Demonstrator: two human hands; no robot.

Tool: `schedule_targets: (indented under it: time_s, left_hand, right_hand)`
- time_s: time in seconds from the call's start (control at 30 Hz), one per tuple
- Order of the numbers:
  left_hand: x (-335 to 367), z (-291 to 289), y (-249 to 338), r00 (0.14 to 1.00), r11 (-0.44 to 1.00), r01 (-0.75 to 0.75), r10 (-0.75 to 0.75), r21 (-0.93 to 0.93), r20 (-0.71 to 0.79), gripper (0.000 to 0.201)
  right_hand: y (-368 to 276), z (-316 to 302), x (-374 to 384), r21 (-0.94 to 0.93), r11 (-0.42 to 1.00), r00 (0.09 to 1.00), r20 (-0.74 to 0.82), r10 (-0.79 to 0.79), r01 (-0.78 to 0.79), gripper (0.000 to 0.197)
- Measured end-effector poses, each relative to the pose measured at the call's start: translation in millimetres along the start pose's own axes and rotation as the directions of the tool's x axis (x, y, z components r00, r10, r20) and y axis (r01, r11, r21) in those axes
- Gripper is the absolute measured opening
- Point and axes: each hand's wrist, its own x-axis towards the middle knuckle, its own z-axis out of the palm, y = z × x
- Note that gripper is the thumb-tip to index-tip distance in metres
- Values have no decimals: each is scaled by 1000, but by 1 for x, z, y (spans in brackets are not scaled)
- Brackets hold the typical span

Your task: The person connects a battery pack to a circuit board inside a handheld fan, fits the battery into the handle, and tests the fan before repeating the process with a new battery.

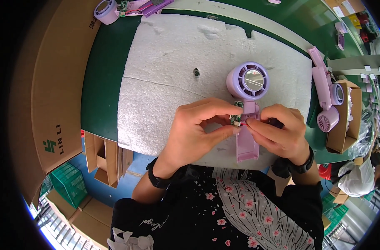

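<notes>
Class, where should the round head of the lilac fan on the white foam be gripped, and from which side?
Probably grip the fan head by its curved outer wall, from the far side: nothing blocks it there, while the left hand and right hand crowd the open handle nearer the person.

Fan (242,81): lilac, silvery centre. Shell (247,149): pink. Board (236,118): green. Wire (244,124): red. Foam (169,58): white. Table (103,83): dark green. Carton (60,83): brown, green mark. Crate (68,184): green. Clothing (250,208): black, pale panel, dark lines, pink blossoms.
</notes>
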Motion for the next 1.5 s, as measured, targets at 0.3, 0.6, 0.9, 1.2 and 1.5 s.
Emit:
schedule_targets:
  time_s: [0.3, 0.6, 0.9, 1.2, 1.5]
  left_hand:
    - [4, 1, 2, 981, 954, -193, 184, 231, 61, 45]
    - [1, 11, -1, 977, 934, -192, 211, 301, -33, 44]
    - [1, 10, -3, 973, 916, -183, 221, 357, -68, 38]
    - [2, 13, -1, 976, 939, -132, 179, 319, -125, 35]
    - [4, 11, -2, 962, 899, -214, 262, 382, -77, 32]
  right_hand:
    - [-2, 1, 0, 103, 995, 999, 48, 15, -20, 28]
    - [-17, 5, 10, 118, 946, 951, -31, 308, -302, 37]
    - [-14, 2, 9, 135, 934, 944, 18, 331, -330, 45]
    - [-10, 2, 8, 80, 946, 949, -5, 315, -313, 49]
    - [-13, 2, 11, 62, 943, 944, -6, 329, -328, 47]
